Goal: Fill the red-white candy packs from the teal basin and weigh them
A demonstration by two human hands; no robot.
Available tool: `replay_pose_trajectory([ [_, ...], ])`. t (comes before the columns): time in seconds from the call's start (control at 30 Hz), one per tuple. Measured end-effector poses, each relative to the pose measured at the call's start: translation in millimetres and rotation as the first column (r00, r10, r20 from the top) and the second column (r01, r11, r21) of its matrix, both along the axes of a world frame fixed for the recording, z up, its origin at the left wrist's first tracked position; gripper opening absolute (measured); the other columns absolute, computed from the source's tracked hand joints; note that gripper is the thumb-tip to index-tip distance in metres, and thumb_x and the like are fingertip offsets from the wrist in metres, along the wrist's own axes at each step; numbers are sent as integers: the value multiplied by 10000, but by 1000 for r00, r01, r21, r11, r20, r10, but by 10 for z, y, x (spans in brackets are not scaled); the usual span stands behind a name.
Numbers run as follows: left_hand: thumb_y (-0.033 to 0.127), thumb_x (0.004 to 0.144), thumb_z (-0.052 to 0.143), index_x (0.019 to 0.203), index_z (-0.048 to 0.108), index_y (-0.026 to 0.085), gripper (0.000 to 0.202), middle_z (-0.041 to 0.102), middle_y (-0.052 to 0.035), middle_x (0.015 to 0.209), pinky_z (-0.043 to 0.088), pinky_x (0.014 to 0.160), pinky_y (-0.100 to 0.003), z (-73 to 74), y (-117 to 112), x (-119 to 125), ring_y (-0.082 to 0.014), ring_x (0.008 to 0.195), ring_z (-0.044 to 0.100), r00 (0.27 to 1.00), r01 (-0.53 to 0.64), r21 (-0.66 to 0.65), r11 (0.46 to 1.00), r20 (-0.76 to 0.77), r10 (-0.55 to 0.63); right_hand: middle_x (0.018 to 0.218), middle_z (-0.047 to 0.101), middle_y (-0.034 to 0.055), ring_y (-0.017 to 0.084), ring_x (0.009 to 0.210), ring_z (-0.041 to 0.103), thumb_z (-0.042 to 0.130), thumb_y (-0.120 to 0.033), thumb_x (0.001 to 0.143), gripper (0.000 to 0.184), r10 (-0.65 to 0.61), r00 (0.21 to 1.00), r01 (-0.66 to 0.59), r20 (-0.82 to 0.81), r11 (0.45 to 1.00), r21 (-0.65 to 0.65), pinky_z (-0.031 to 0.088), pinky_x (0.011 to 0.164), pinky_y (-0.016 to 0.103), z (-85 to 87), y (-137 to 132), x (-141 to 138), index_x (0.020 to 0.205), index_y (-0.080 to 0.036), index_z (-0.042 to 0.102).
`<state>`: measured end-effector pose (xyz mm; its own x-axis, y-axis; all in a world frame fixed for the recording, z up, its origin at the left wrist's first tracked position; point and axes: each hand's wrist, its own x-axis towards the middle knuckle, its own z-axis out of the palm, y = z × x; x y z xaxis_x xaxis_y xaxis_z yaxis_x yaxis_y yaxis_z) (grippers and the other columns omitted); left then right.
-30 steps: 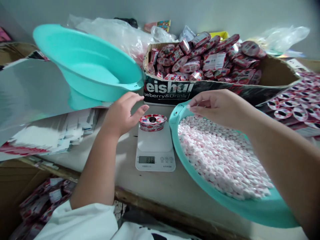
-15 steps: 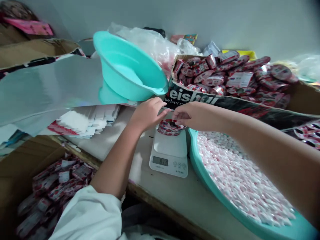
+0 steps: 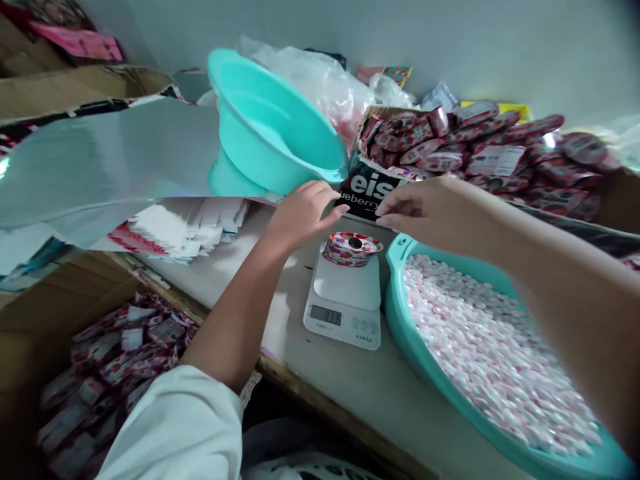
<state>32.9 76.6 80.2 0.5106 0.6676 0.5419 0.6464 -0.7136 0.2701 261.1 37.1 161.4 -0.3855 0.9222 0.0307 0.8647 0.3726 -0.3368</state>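
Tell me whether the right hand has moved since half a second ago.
Yes. Judged against the digital scale, the right hand has shifted rightward and up in the picture, away from the red printed carton.

Right hand [image 3: 425, 212]: from the pack's [image 3: 350, 255] opening half a second ago to near the back-left handle of the basin [image 3: 397, 267] | opening: partly covered then, fully visible now | view: swung left since one second ago, more carton [image 3: 25, 320] below bench's [image 3: 345, 373] front edge
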Motion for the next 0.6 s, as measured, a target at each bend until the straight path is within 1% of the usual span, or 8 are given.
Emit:
replay_pose_trajectory([
  [0.1,503,1072,387,1131,678,131,476,685,-113,1156,473,978,-357,34,-34,20,-244,1131,606,999,43,37,998,25,-44,714,675,13,148,627,574,624,-285,854,125,-42,999,43,19,999,-19,389,621,294,-54,-30,-105,820,-206,716],
  [0.17,502,1075,380,1129,678,124,484,688,-113,1138,477,969,-356,60,-66,41,-243,1108,616,998,58,51,997,35,-60,718,681,8,140,636,579,626,-273,847,122,-37,999,38,28,998,-39,383,628,281,-120,-24,-142,808,-201,716],
  [0.3,459,1060,456,1105,686,133,402,696,-97,1108,494,898,-334,99,-137,82,-237,1049,637,997,79,39,996,19,-80,733,685,7,133,655,582,624,-286,856,129,1,1000,0,26,999,-36,371,635,262,-218,-56,-119,821,-191,704],
  [0.4,414,1044,500,1072,700,133,346,704,-88,1077,495,863,-322,109,-162,88,-231,1016,647,996,90,31,995,24,-91,757,682,14,131,663,567,579,-223,860,129,10,997,-12,75,1000,22,360,639,258,-214,-174,-73,836,-182,699],
  [0.5,363,1031,523,1021,716,145,292,711,-69,1032,487,806,-308,109,-163,92,-216,969,655,998,64,-36,997,25,-63,781,677,34,142,676,559,515,-157,861,185,38,988,-50,152,996,79,357,645,266,-175,-306,-55,828,-172,697],
  [0.6,354,1025,534,997,726,158,275,711,-55,1027,467,778,-301,108,-169,124,-209,970,653,999,44,-108,993,-8,-45,802,681,52,166,720,589,511,-175,883,203,45,988,-66,146,988,138,386,684,280,-150,-371,-78,826,-174,705],
])
